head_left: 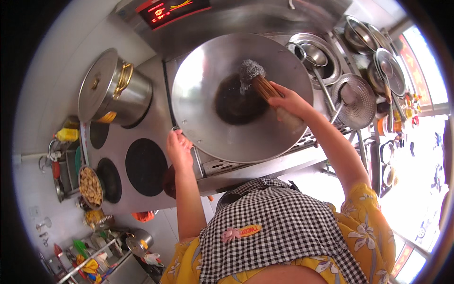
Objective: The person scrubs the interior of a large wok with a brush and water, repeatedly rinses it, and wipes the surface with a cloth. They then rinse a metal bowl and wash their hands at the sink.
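Note:
A large steel wok [227, 142] sits on the range in front of me, tilted, with dark liquid [237, 103] pooled at its bottom. My right hand [289, 101] grips a bamboo wok brush [265, 87] over the wok's inner right side. A clump of steel wool [252, 70] is at the brush's far end, above the edge of the liquid. At the wok's lower left rim, my left hand [179, 143] has its fingers curled around the small loop handle, which they mostly cover.
A lidded steel stockpot [131, 94] stands at the left on a counter with round black plates [146, 167]. A bowl of brown food pieces [90, 186] is beyond them. On the right are a ladle [315, 58] over a steel basin [335, 71] and a perforated strainer [365, 110].

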`<state>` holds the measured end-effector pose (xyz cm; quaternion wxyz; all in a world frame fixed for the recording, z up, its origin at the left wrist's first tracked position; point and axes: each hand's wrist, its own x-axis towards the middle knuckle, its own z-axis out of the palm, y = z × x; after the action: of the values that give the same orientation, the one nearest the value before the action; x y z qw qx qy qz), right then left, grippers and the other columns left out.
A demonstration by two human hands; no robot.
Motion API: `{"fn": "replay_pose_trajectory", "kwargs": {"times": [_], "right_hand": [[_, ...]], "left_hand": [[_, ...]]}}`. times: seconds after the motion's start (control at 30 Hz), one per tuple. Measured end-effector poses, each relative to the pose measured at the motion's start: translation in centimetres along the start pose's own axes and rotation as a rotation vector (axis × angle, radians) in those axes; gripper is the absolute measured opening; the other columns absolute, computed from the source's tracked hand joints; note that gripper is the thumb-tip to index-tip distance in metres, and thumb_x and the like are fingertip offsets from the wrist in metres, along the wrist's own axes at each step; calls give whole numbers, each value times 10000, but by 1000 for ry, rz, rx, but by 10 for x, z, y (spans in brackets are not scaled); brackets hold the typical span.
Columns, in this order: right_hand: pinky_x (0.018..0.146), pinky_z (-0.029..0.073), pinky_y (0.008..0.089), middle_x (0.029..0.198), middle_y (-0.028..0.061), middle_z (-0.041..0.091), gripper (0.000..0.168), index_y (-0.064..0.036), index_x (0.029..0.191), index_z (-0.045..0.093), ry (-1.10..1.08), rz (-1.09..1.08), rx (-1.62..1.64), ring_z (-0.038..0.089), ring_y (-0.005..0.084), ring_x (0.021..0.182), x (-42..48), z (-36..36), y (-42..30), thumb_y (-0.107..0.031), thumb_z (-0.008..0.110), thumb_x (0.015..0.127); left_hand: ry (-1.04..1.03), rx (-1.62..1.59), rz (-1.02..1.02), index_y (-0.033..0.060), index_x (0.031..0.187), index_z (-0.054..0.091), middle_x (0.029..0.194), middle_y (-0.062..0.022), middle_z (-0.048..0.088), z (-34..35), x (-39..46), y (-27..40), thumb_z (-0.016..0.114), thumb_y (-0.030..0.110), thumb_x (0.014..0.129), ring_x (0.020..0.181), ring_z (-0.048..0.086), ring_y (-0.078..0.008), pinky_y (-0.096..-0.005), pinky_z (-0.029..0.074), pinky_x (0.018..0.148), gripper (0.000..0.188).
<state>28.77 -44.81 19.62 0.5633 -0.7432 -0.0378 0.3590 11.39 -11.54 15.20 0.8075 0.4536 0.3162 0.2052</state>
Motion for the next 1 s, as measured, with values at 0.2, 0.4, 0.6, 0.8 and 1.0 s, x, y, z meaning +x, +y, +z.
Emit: {"fn": "replay_pose_trajectory", "kwargs": {"times": [0.2,0.4,0.6,0.8,1.0], "right_hand": [[638,540,294,1089,123,617,730,-184,1455,276,491,-234,91,623,166,835,-126,-68,32,-150,644,825],[896,456,373,1166,212,591,803,-157,1423,332,1057,-33,-367,593,326,1053,-136,-174,149,-349,694,732],[915,444,390,1193,222,578,782,-111,1405,344,949,311,-479,587,349,1065,-120,-228,227,-322,680,731],[882,431,432,1096,142,560,380,-63,1152,581,1067,-248,-916,529,333,1028,-66,-184,115,-226,597,809],[818,456,436,1049,252,601,352,45,988,606,800,-443,-334,596,357,973,90,-145,15,-255,592,804]], "left_hand": [[-36,24,-5,61,846,529,574,48,315,5,1,-2,463,275,954,450,290,-60,-233,251,428,248],[-33,48,9,50,884,544,569,77,259,-5,6,-5,506,320,948,485,233,-47,-227,201,467,280],[-90,34,7,55,901,532,561,59,302,6,7,-4,436,320,984,455,273,-45,-214,229,427,294],[-27,30,42,61,875,535,559,58,303,1,4,-6,436,322,985,454,285,-53,-217,238,435,300],[21,3,24,71,861,541,553,60,306,-1,-2,-1,439,316,980,455,287,-56,-222,240,440,291]]}}
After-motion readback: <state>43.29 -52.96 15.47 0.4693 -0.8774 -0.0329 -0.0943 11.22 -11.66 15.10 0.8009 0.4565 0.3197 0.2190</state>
